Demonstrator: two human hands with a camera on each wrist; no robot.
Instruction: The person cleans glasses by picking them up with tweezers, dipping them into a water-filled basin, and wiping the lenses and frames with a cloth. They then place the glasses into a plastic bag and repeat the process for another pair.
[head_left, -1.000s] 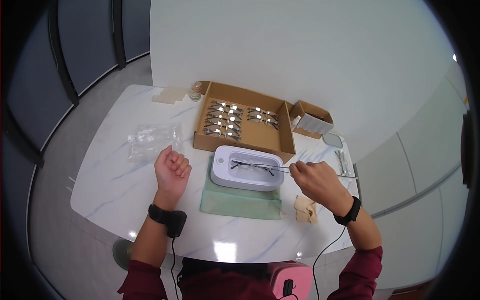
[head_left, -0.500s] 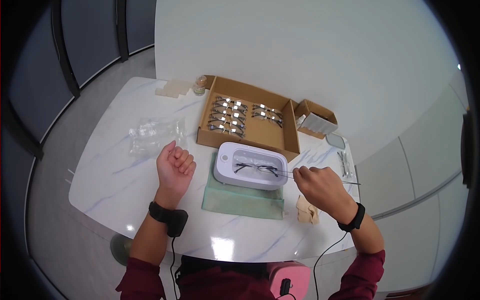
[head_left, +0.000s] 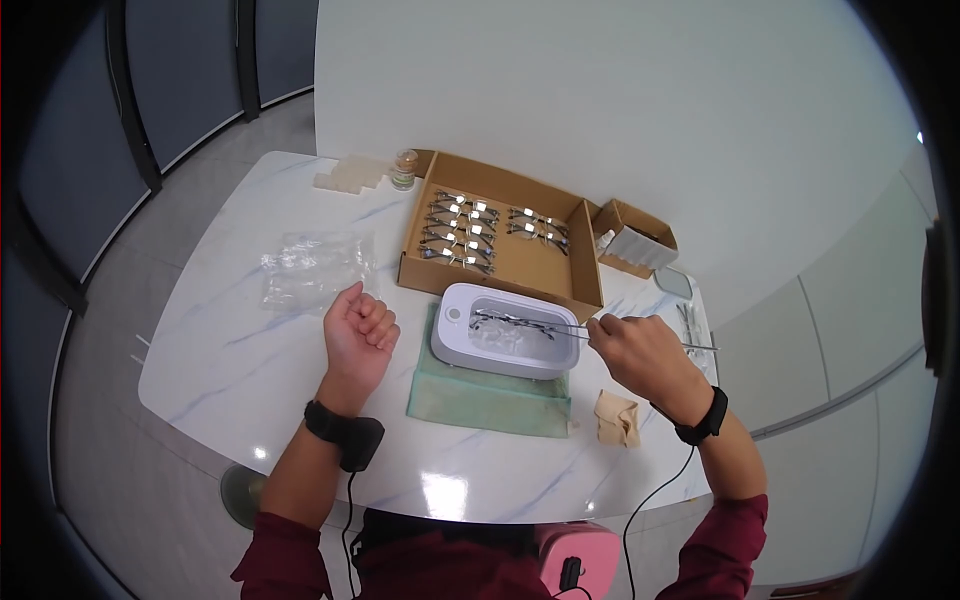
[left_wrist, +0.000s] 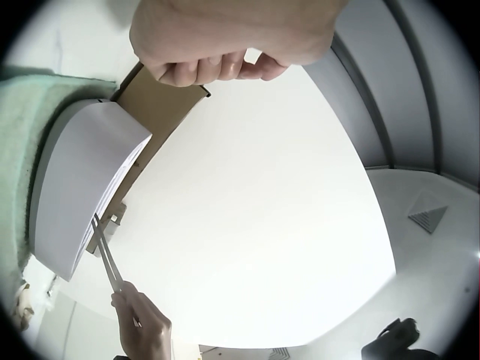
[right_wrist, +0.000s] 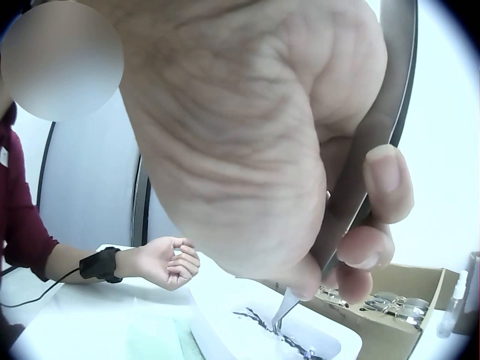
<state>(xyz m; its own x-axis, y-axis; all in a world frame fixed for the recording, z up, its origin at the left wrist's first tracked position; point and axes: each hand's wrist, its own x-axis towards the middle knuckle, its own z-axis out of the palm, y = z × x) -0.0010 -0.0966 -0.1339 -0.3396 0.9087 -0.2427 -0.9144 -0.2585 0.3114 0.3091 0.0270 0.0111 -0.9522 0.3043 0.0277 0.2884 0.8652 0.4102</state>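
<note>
My right hand [head_left: 650, 362] grips long metal tweezers [head_left: 640, 337] whose tips reach down into the white ultrasonic cleaner [head_left: 505, 367]. In the right wrist view the tips meet the dark frame of a pair of glasses [right_wrist: 259, 318] inside the basin. From the head these glasses [head_left: 500, 319] lie along the basin's far side, partly in clear, rippled liquid. Palm up, my left hand [head_left: 360, 338] is held left of the cleaner, fingers loosely curled around nothing. A green cloth [head_left: 490, 408] lies under the cleaner.
Behind the cleaner, a cardboard tray [head_left: 530, 265] holds rows of glasses. A small box [head_left: 640, 240] with a white bottle stands at the back right. Clear plastic bags [head_left: 315, 270] lie at left, a beige cloth [head_left: 617, 418] at right. A small jar [head_left: 403, 170] stands by the tray.
The glasses in the basin have turned and shifted toward its far side with the tweezers. My right hand has risen slightly; the left stays curled in about the same place.
</note>
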